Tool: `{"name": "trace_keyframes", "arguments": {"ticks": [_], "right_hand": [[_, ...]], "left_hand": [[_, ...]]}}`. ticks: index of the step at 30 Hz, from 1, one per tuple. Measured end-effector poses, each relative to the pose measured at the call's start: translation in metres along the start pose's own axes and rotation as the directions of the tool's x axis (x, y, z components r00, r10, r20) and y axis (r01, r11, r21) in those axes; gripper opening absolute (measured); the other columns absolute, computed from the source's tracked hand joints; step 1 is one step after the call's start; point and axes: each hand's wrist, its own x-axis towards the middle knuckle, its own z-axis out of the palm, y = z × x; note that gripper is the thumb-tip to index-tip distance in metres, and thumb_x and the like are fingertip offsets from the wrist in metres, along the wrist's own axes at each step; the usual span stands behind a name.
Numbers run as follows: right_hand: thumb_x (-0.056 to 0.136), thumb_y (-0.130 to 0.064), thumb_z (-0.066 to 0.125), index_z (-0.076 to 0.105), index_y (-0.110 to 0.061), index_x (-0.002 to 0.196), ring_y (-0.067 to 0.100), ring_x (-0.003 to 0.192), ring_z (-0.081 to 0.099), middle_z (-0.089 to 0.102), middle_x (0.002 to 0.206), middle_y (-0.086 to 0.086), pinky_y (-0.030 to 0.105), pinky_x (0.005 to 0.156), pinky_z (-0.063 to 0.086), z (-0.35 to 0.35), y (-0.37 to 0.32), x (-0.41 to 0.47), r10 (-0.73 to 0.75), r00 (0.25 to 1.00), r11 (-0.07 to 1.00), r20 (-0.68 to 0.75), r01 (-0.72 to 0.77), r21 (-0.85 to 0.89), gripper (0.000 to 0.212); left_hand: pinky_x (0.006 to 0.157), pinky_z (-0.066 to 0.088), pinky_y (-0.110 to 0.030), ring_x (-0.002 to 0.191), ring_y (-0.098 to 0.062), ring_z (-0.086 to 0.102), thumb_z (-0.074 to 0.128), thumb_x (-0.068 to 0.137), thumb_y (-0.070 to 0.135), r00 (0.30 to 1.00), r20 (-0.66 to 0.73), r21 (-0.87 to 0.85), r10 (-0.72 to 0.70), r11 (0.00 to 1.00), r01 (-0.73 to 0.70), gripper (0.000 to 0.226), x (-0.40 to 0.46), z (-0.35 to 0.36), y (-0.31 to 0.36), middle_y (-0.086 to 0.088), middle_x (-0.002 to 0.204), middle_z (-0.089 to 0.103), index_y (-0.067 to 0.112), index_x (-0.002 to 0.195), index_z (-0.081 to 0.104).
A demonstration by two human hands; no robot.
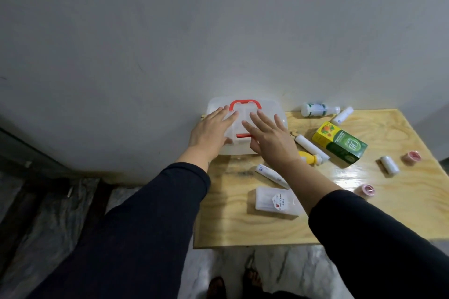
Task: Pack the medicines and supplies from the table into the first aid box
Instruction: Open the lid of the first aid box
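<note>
The first aid box [274,109], translucent white with a red handle, stands shut at the table's far left corner against the wall. My left hand [211,131] lies flat on its lid, fingers spread. My right hand [269,138] hovers over the lid's right side, fingers apart, holding nothing. Scattered on the table are a green and yellow carton [340,144], a white bottle [315,109], a small white tube [342,115], a long white tube [311,147], a yellow bottle [309,158], another tube [271,175], a clear flat pack [274,202], a white roll [389,165] and two pink tape rolls [413,156].
The wooden table [243,230] stands against a grey wall. Its near edge sits just above my feet on a marbled floor. A dark plastic-covered strip runs along the floor at the left.
</note>
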Motion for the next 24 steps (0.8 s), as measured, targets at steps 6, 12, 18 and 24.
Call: {"name": "trace_keyframes", "arguments": {"ticks": [6,12,18,24], "right_hand": [[0.088,-0.022,0.06,0.055,-0.015,0.13,0.03,0.131,0.047,0.055,0.137,0.011,0.048,0.109,0.035,-0.028,0.004,0.007,0.057,0.968,0.998,-0.246,-0.054,0.019,0.043],[0.079,-0.03,0.069,0.046,-0.017,0.127,0.03,0.113,0.05,0.054,0.12,0.009,0.044,0.098,0.043,-0.02,0.013,0.002,0.349,0.879,0.936,-0.326,-0.346,0.069,0.054],[0.094,-0.042,0.046,0.018,-0.009,0.147,0.026,0.145,0.018,0.022,0.157,0.01,0.042,0.118,0.022,0.017,0.029,0.024,0.479,0.876,0.857,0.052,-0.48,0.187,0.069],[0.092,-0.049,0.045,0.003,-0.01,0.149,0.023,0.148,-0.001,0.001,0.161,0.007,0.048,0.118,0.011,0.033,0.034,0.029,0.485,0.848,0.83,0.214,-0.523,0.193,0.081]], "left_hand": [[0.109,0.034,-0.031,0.145,-0.008,0.023,0.058,0.094,0.029,0.998,-0.056,-0.068,0.026,0.997,-0.03,0.064,0.009,-0.034,-0.006,0.011,0.158,0.027,0.033,0.149,0.027],[0.107,0.036,-0.032,0.142,-0.009,0.031,0.049,0.098,0.03,0.989,-0.147,-0.094,0.019,0.995,-0.033,0.05,0.04,-0.059,-0.018,0.012,0.154,0.034,0.035,0.146,0.034],[0.109,0.036,-0.033,0.142,-0.011,0.031,0.04,0.102,0.022,0.975,-0.222,-0.123,-0.004,0.992,-0.024,0.044,0.072,-0.057,-0.02,0.007,0.154,0.036,0.03,0.145,0.037],[0.112,0.032,-0.03,0.142,-0.012,0.033,0.038,0.103,0.022,0.956,-0.291,-0.119,-0.043,0.993,0.008,0.043,0.099,-0.061,-0.023,0.004,0.153,0.039,0.026,0.145,0.04]]}}
